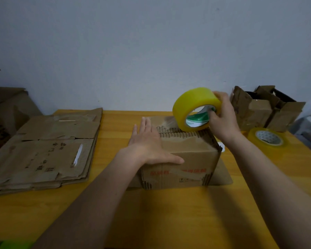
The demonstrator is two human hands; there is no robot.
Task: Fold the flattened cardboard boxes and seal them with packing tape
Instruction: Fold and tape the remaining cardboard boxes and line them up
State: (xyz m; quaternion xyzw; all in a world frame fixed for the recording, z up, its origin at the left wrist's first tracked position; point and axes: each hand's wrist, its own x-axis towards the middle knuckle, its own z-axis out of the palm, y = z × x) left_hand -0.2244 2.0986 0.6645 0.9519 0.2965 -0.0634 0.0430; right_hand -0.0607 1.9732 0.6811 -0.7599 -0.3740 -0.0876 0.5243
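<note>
A folded-up brown cardboard box (187,159) stands in the middle of the yellow table (169,212), its top flaps closed with a jagged seam. My left hand (147,142) lies flat on the box's top left, fingers straight, thumb over the front edge. My right hand (223,117) grips a large yellow roll of packing tape (192,105), thumb inside its core, holding it on the far right of the box top. A clear strip of tape runs from the roll over the far edge of the box.
A stack of flattened cardboard boxes (48,150) lies on the table's left. A second tape roll (267,138) lies flat at the right. Open brown boxes (264,108) stand at the back right, another box (5,108) at the far left. A wall rises behind.
</note>
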